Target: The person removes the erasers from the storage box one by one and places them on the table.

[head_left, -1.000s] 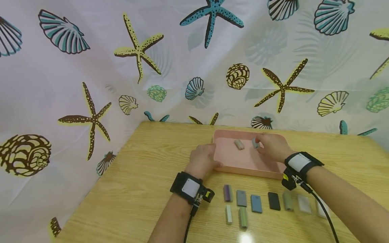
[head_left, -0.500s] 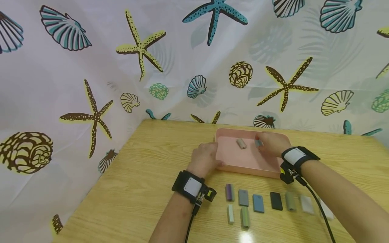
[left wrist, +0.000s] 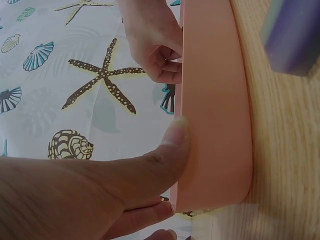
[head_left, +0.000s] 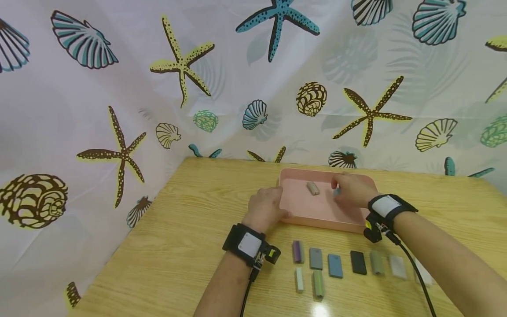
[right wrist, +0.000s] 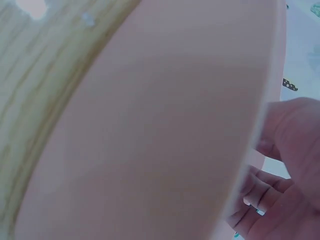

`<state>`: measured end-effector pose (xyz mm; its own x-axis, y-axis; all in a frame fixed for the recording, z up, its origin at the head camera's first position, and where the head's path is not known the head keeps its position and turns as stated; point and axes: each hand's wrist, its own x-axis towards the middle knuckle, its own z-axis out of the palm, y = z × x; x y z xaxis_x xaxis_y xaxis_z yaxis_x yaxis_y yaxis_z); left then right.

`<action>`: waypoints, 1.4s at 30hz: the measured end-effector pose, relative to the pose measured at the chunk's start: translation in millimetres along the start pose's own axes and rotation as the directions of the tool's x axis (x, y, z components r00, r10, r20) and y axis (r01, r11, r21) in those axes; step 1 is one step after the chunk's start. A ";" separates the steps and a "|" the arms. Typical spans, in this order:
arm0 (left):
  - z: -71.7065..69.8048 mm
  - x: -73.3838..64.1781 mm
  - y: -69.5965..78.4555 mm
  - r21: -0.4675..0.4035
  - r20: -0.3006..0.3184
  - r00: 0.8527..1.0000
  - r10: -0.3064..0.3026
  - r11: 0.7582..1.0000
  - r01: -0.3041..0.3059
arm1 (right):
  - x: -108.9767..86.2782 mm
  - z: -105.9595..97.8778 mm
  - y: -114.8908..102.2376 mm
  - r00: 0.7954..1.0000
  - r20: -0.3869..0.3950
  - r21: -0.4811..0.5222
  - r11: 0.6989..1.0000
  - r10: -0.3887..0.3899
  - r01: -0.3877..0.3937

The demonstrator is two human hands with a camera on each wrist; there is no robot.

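Note:
The pink tray point(head_left: 295, 216) sits toward the back of the wooden table. At its front left corner my left hand point(head_left: 264, 208) grips it; in the left wrist view the thumb point(left wrist: 175, 137) presses the tray wall point(left wrist: 215, 115). Inside the tray, on the right side, my right hand point(head_left: 354, 191) has curled fingers at a small blue-grey block point(head_left: 336, 192), mostly hidden by the hand. Left of it lies a beige-grey block point(head_left: 313, 188) on the tray floor. The tray wall hides the right fingertips in the right wrist view.
In front of the tray stands a row of small blocks: purple-grey point(head_left: 298, 252), grey point(head_left: 315, 258), blue point(head_left: 335, 266), black point(head_left: 358, 263), green-grey point(head_left: 376, 263) and white point(head_left: 398, 267). Nearer lie a pale block point(head_left: 299, 280) and a green one point(head_left: 318, 284). A patterned cloth point(head_left: 222, 88) hangs behind.
My right hand has shifted slightly toward the back left, and less of the blue-grey block shows. My left hand keeps its place on the tray corner.

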<state>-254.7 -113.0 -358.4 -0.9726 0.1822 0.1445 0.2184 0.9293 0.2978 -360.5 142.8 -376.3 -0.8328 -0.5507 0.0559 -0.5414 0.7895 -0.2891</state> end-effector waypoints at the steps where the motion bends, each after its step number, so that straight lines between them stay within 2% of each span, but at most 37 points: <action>1: 0.2 -0.2 0.0 -0.002 0.000 1.000 0.000 1.000 0.000 | -0.6 0.1 0.9 1.000 0.003 0.020 1.000 0.009 -0.009; 6: 0.5 0.1 0.5 0.006 0.000 1.000 0.001 1.000 -0.001 | -5.7 0.9 3.3 1.000 -0.004 0.061 0.998 0.024 -0.024; 16: 0.1 -0.4 0.9 0.008 -0.001 1.000 0.005 1.000 -0.005 | -15.1 -1.2 -1.9 0.997 -0.063 0.035 0.999 -0.039 0.042; 27: 0.7 0.9 -0.2 0.000 0.013 1.000 -0.003 1.000 0.003 | -31.9 -11.0 -22.3 0.984 -0.113 0.059 0.987 -0.140 0.147; 33: 1.2 1.0 0.4 -0.020 0.017 1.000 -0.006 1.000 0.007 | -44.4 -18.0 -33.4 0.962 -0.172 0.046 0.974 -0.212 0.223; 39: 0.2 1.1 0.4 -0.031 0.012 1.000 -0.007 1.000 0.007 | -59.6 -20.6 -46.1 0.905 -0.241 -0.014 0.934 -0.350 0.358; 42: -0.5 0.8 0.6 -0.036 0.015 1.000 -0.007 0.999 0.008 | -67.9 -18.9 -51.7 0.893 -0.232 0.022 0.916 -0.386 0.401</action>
<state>-255.3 -112.5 -357.6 -0.9752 0.1803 0.1287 0.2138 0.9184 0.3329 -278.1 144.5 -347.1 -0.5615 -0.7333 0.3833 -0.8275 0.4960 -0.2633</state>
